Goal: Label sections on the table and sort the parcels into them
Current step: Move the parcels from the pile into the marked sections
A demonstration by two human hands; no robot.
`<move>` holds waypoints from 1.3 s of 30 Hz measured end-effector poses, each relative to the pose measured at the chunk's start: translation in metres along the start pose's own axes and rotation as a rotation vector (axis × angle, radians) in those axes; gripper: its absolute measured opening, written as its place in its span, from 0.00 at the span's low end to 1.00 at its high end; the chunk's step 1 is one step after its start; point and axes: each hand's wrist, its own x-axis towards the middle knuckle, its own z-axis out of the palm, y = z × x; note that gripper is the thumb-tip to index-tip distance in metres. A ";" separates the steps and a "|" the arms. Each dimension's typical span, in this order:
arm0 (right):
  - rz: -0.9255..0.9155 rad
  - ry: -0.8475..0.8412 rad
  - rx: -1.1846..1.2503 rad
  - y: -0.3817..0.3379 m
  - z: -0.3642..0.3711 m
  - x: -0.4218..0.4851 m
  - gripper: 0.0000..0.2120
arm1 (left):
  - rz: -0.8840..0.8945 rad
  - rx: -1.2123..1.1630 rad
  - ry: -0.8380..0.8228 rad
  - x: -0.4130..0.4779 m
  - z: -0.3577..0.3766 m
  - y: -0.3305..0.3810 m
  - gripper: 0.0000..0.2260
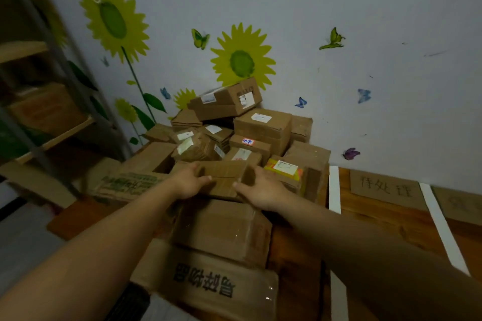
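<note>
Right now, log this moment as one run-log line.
left hand: gripping small parcel | right hand: gripping same | pile: unsorted | section card: placed

Both hands are clamped on 1 small cardboard box (224,177) mid-frame, left hand (188,182) and right hand (262,190) on opposite ends. Parcel pile (250,125) sits behind it against the sunflower wall. White tape strips (335,190) split the wooden worktop (378,219) at right, beside a cardboard label (386,189).

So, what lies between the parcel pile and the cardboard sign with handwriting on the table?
In the head view, one white tape strip runs between the parcel pile and the cardboard sign.
</note>
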 end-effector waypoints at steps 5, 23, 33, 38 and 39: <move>0.073 0.041 -0.040 -0.007 0.007 0.018 0.39 | -0.032 -0.043 -0.076 0.029 -0.001 -0.002 0.32; 0.140 0.219 0.135 -0.035 0.007 -0.001 0.25 | -0.046 -0.431 -0.036 0.041 -0.013 0.008 0.29; -0.017 0.504 0.269 -0.078 -0.023 -0.041 0.20 | 0.113 -0.884 0.121 0.000 -0.062 -0.005 0.17; -0.105 0.706 0.371 -0.077 -0.021 -0.068 0.11 | 0.313 -0.927 0.153 -0.026 -0.058 -0.012 0.07; -0.116 0.727 0.399 -0.077 -0.019 -0.075 0.15 | 0.346 -0.928 0.153 -0.031 -0.057 -0.012 0.09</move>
